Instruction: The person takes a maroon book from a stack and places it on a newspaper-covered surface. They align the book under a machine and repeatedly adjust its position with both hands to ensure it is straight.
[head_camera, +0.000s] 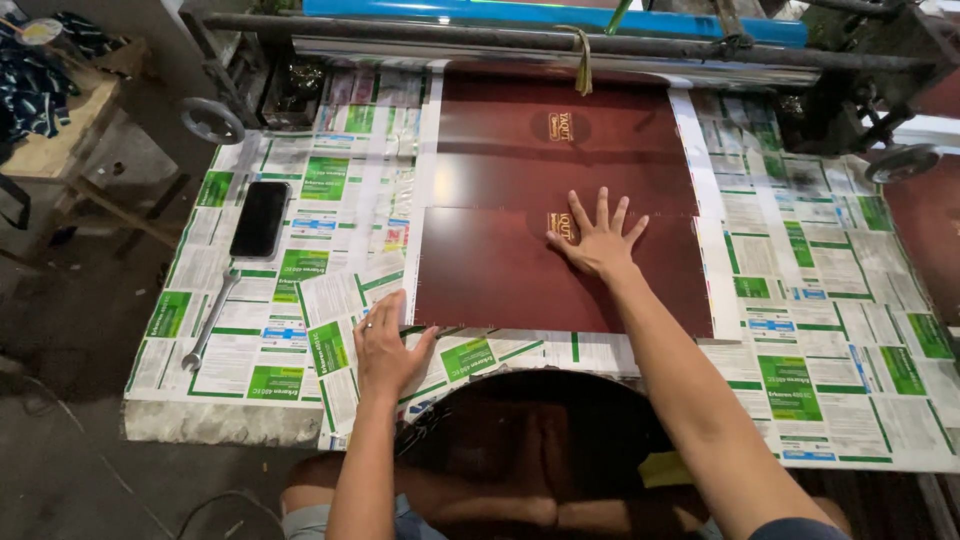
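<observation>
**Two hands on the dark red sheet**

I see the right hand (597, 240) flat on the dark red sheet (520, 275), fingers spread wide. The left hand (385, 345) touches its near left corner, fingers open. The sheet lies on the paper-covered desk (850, 340). A phone (260, 219) and a wrench (210, 322) sit left.

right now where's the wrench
In the head view the wrench lies at the left edge of the paper-covered table, just below the black phone and left of the left hand.
</observation>
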